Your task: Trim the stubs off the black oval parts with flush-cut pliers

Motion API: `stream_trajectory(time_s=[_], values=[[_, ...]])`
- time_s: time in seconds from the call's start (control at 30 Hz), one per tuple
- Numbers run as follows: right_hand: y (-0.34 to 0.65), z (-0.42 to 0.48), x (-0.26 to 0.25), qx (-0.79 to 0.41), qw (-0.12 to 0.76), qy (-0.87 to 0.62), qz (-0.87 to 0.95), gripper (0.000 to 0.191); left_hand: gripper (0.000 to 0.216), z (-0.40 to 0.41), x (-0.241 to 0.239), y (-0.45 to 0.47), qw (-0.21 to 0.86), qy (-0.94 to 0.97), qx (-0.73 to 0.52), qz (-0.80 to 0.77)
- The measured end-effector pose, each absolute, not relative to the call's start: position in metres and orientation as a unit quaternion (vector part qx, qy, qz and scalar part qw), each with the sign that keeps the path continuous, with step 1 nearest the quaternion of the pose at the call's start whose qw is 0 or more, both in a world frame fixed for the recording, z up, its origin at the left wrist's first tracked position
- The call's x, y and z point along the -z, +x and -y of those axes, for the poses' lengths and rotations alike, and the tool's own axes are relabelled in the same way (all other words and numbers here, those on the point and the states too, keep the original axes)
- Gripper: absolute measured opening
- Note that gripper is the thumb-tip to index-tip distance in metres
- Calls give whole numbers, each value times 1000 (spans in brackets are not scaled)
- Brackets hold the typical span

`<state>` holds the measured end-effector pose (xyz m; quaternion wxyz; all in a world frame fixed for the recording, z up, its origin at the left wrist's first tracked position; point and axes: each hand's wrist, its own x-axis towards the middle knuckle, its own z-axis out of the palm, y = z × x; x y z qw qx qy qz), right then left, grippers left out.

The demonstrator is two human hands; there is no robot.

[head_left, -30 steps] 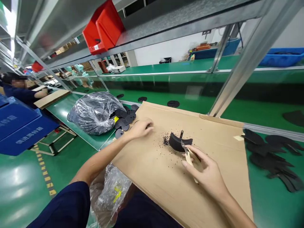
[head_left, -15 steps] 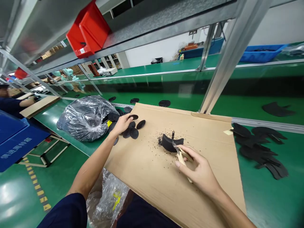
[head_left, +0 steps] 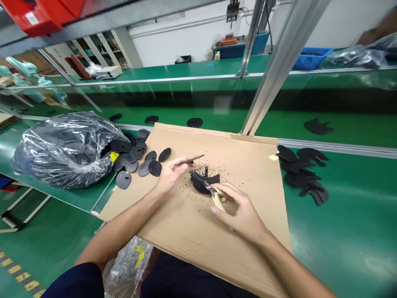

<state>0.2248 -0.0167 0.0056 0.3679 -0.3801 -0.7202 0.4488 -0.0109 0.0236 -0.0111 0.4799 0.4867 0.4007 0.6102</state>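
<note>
My left hand [head_left: 174, 174] pinches a thin black disc [head_left: 196, 158], seen nearly edge-on above the cardboard. In my right hand [head_left: 240, 209] is a pair of cutting pliers [head_left: 216, 197] with cream handles. Their jaws are over a curved black part [head_left: 203, 182] lying on the cardboard sheet [head_left: 186, 223]; whether they touch it I cannot tell. Small black crumbs [head_left: 218, 169] are scattered around that part. Left of my left hand lie several loose black oval discs [head_left: 155, 168], some spilling from a clear plastic bag [head_left: 68, 145].
Several curved black pieces [head_left: 302, 171] are heaped on the green table at right. A metal post [head_left: 276, 70] rises behind the cardboard. Beyond the rail, more black discs [head_left: 194, 122] lie on a green surface. A red bin [head_left: 40, 16] sits on the upper shelf.
My left hand has moved right from the disc pile, carrying a disc towards the curved part. The pliers stay in my right hand by that part. The camera view has turned right.
</note>
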Motion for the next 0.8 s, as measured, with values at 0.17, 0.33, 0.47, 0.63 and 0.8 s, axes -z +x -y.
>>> stream_trajectory(time_s=[0.17,0.33,0.47,0.63,0.8], values=[[221,21,-7,-426,352,-374,745,37,22,-10,13,-4,395,577,-557,-448],[221,22,-6,-412,341,-364,763,38,35,-5,16,0,374,623,-535,-432],[222,22,-5,-416,322,-357,772,38,30,-4,14,-3,279,692,-502,-438],[222,23,-4,-410,321,-341,783,41,27,-3,12,-7,195,735,-508,-406],[222,23,-3,-401,328,-329,790,43,28,-1,13,-6,189,739,-516,-391]])
